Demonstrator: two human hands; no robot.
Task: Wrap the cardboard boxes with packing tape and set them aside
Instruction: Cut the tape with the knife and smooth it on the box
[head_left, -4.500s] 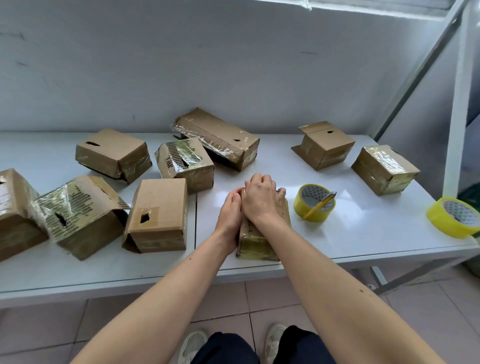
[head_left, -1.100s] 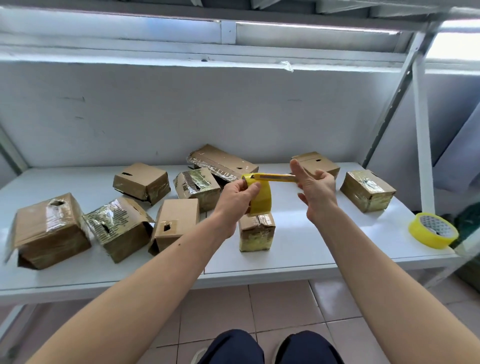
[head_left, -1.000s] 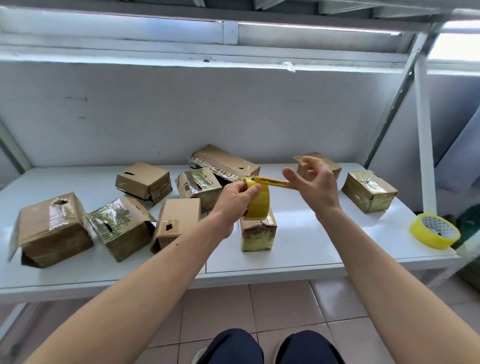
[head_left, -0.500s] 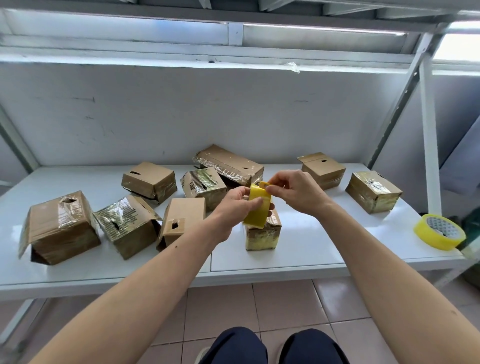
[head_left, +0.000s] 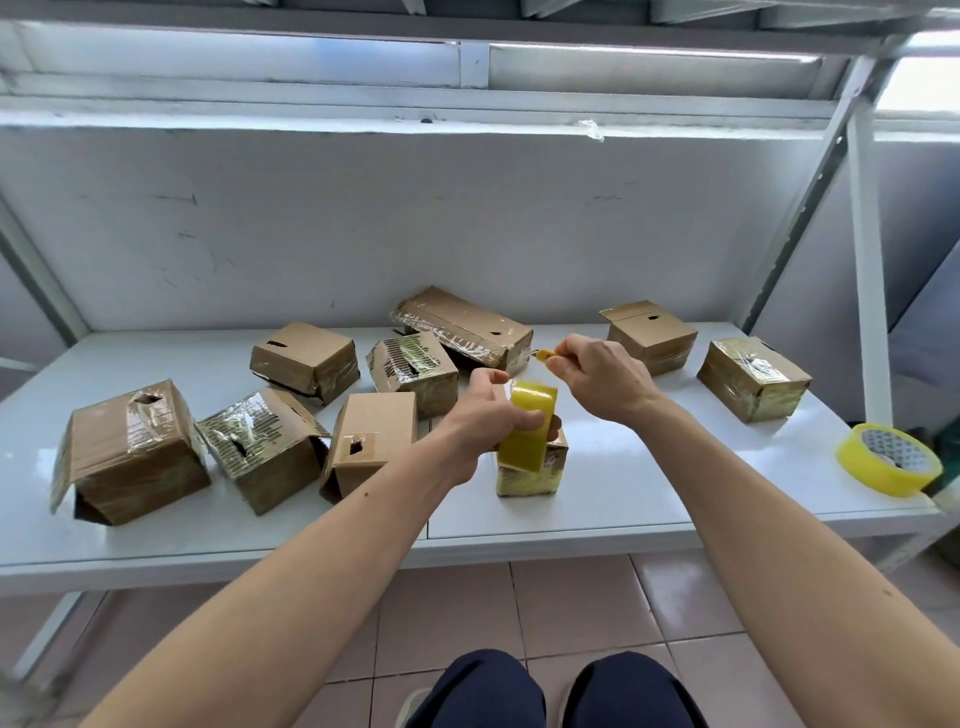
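Step in hand, by my read: cutting/freeing the tape end w/ a cutter, probably for the small box right under the hands

L hand (head_left: 485, 415) curled round the tape roll (head_left: 527, 431), gripping it edge-on, held up just above the small box (head_left: 530, 470). R hand (head_left: 597, 376) closed, pinching a small yellow cutter (head_left: 545, 354) w/ tip pointing left, a bit above the roll and apart from it. Can't tell if a strip runs between roll and cutter, too thin to see

Small box stands upright on the white table (head_left: 623, 499) near front edge, sides already glossy w/ tape. Can't tell if fully wrapped

Next move prob needs: free tape end found, stuck to the box, roll drawn round while the other hand steadies the box, then cut; or if done, box moved off to the side

Containers: approx 8 other cardboard boxes on table, all shut or nearly, contents not visible. Far-left box (head_left: 130, 452) taped on top, a flap loose at its left side. Plain box (head_left: 371, 441) in the middle looks untaped, has a small hole in its side. Long box (head_left: 462, 325) at back is taped. Box at far right (head_left: 753, 376) is taped. Spare tape roll (head_left: 888, 460) lies flat at right table edge, well apart from the hands
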